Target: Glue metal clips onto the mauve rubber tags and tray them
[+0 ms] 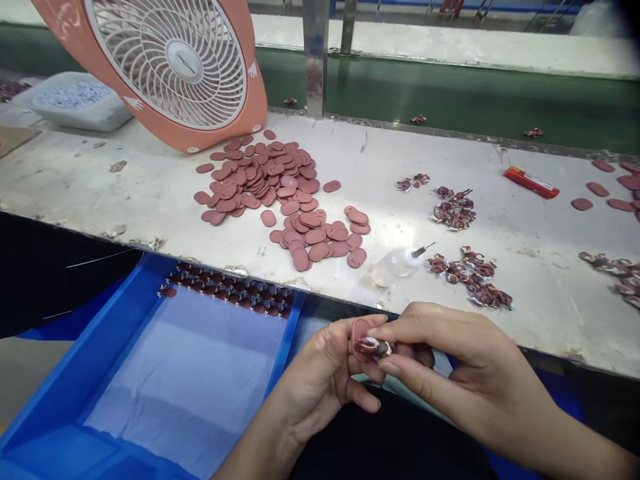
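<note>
1 oval disc | 1 small figure | between 2 hands

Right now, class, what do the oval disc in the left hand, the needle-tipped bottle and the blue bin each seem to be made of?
Oval disc in the left hand: plastic or rubber, low-sheen; evenly red-brown and thin. Needle-tipped bottle: likely plastic, smooth; the body looks translucent. Blue bin: probably moulded plastic, smooth; uniformly coloured walls.

Bright, diffuse light; soft glare on worktable; upper right corner dark; fine detail smeared
</note>
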A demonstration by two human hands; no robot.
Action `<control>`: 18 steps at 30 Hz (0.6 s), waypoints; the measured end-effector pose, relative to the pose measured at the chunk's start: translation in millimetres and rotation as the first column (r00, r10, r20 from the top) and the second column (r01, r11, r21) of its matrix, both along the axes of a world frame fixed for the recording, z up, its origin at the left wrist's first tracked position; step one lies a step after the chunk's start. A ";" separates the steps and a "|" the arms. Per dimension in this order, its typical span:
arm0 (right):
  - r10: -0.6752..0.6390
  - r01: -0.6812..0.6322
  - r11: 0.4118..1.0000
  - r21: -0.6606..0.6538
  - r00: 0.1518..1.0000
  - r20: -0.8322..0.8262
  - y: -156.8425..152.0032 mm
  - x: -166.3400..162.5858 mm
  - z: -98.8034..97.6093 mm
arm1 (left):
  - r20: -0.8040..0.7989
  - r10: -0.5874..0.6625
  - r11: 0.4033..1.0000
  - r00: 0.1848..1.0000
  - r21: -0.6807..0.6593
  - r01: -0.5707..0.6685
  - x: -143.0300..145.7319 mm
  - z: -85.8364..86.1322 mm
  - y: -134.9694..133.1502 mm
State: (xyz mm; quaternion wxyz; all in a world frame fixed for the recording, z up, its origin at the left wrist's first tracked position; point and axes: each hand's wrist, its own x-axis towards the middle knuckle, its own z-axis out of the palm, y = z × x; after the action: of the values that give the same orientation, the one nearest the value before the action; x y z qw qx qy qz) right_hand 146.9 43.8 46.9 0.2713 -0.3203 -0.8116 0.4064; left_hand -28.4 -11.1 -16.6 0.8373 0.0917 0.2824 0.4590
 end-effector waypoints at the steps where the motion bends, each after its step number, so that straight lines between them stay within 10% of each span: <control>1: -0.027 0.028 0.997 0.074 1.000 -0.008 -1.6 -2.6 -3.1 | -0.045 0.032 0.999 0.998 -0.006 -0.033 -0.2 0.8 -1.1; 8: -0.112 0.072 0.771 0.632 0.993 0.023 -10.0 -25.1 -34.9 | -0.452 0.499 0.861 0.739 0.159 -0.484 -0.2 6.3 -11.6; 18: 0.016 -0.048 0.704 0.708 0.999 0.051 -10.5 -62.4 -36.4 | -0.640 0.541 0.786 0.546 0.153 -0.599 -22.8 -0.2 -13.4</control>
State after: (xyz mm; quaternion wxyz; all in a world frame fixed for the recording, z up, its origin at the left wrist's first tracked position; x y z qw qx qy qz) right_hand 84.5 33.4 10.4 0.3496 -0.1855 -0.9163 0.0615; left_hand -51.3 -24.5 -16.8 0.4918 0.1141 0.5889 0.6312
